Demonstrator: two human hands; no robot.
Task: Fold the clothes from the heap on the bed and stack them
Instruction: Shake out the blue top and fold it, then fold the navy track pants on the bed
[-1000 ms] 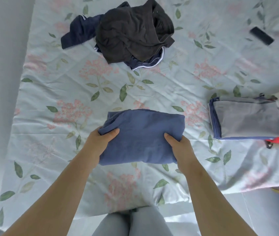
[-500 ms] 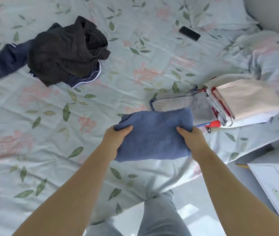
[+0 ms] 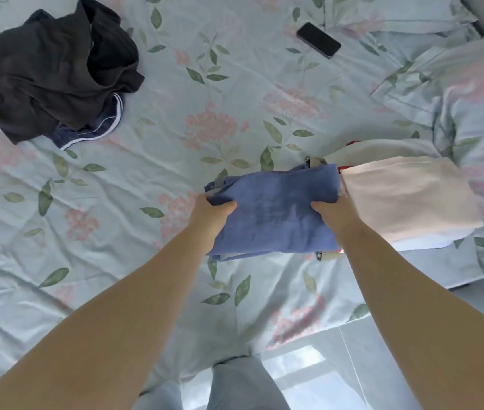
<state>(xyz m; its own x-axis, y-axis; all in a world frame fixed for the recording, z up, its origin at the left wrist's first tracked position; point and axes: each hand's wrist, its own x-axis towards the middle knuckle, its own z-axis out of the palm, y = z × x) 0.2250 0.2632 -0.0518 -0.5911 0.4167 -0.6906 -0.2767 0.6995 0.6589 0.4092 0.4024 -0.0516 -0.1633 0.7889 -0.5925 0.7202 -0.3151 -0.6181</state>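
A folded blue garment (image 3: 276, 211) lies over the folded pile at the bed's right side, covering the grey piece beneath it. My left hand (image 3: 209, 214) grips its left edge, thumb on top. My right hand (image 3: 336, 216) grips its right edge the same way. Right beside it sits a second folded stack with a cream garment (image 3: 406, 193) on top and bits of red and white showing under it. The unfolded heap (image 3: 54, 69) of dark brown and navy clothes lies at the far left of the bed.
A black phone (image 3: 318, 40) lies on the floral sheet (image 3: 205, 119) at the back. Pillows (image 3: 477, 108) in the same print fill the right side. The bed's near edge and pale floor (image 3: 308, 377) are below, with my legs between.
Both hands carried the folded blue garment to the right, from bare sheet onto the grey folded pile next to the cream stack. The view swung right with it.
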